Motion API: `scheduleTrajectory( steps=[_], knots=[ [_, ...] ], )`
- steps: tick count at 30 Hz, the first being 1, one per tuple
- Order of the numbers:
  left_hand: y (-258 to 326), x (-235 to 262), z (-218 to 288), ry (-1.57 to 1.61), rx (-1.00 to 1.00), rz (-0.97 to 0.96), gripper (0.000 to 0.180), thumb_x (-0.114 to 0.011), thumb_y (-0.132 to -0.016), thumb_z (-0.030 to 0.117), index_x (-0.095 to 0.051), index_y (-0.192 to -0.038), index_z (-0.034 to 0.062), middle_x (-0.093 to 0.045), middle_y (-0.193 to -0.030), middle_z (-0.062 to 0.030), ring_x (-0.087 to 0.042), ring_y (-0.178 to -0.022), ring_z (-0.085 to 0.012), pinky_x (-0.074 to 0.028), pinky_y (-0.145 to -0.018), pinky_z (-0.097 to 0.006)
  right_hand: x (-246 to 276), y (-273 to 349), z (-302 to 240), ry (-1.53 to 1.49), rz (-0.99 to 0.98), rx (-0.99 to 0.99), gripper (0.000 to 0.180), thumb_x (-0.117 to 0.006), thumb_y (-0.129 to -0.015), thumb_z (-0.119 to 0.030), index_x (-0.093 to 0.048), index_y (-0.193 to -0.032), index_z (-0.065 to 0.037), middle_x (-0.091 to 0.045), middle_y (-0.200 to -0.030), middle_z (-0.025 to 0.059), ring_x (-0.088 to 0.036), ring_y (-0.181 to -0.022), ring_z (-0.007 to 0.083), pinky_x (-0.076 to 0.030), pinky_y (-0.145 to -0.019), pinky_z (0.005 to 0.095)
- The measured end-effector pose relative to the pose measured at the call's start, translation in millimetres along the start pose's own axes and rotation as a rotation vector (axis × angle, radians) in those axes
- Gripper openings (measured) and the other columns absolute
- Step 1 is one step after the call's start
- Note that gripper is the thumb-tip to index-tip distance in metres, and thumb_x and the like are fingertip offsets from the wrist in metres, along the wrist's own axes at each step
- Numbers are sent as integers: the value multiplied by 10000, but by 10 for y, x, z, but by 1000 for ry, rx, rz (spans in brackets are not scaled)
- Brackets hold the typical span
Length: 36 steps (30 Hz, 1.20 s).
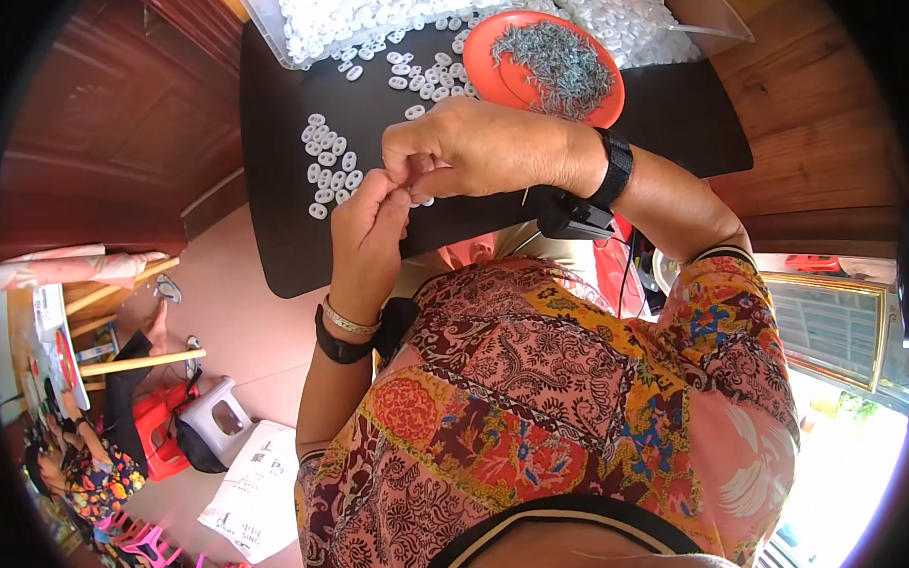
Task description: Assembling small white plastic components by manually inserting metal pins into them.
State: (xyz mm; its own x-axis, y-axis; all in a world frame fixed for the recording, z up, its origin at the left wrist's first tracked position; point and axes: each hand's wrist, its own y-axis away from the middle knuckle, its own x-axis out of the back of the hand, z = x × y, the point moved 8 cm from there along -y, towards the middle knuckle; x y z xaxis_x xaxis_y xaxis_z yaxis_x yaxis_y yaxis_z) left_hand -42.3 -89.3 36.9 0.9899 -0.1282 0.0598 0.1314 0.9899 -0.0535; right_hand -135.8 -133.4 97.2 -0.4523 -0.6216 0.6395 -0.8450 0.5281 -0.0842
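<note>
Red stool (157, 442) near pale stool (219, 404) — white sheet (251, 486), possibly sack, on pink floor (238, 337) — gold-framed panel (826, 323) right.

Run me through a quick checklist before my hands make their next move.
1. Left hand and right hand meeting at the fingertips: ok.
2. Item pinched between them: cannot tell, fingers hide it.
3. White oval two-holed plastic pieces lying loose on the black table: ok.
4. Those pieces gathered in one group: not ok, one cluster lies left of the hands, another beside the round orange plate.
5. Small grey metal fasteners heaped on that plate: ok.
</note>
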Motion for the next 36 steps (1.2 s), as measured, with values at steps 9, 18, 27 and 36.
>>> scheduleTrajectory(
  steps=[9,18,27,36],
  knots=[
    [37,263,-14,-176,-37,167,144,-493,-917,119,-560,-854,8,-501,-631,6,-427,-559,-59,-335,-514,-216,153,45,89,137,81,42,123,-658,-803,-72,-583,-898,-48,-627,-742,77,-631,-695,210,-480,-610,322],
    [72,258,-13,199,27,175,161,-471,-926,131,-559,-843,25,-494,-649,15,-433,-557,-53,-315,-510,-201,363,149,186,635,389,182,97,-629,-795,-96,-630,-876,-42,-647,-788,134,-629,-737,328,-494,-706,417],
    [100,170,-16,140,46,77,149,-487,-923,129,-554,-855,15,-485,-640,27,-420,-567,-41,-320,-515,-197,-11,90,-115,6,285,84,86,-684,-790,-61,-654,-864,-29,-635,-791,94,-638,-692,201,-493,-611,306],
    [130,192,0,119,-10,134,193,-492,-929,158,-556,-841,-1,-487,-634,9,-425,-556,-50,-319,-508,-202,-102,50,-14,3,264,-43,81,-676,-777,-87,-632,-803,-23,-620,-702,91,-619,-618,196,-480,-574,308]
  ],
)
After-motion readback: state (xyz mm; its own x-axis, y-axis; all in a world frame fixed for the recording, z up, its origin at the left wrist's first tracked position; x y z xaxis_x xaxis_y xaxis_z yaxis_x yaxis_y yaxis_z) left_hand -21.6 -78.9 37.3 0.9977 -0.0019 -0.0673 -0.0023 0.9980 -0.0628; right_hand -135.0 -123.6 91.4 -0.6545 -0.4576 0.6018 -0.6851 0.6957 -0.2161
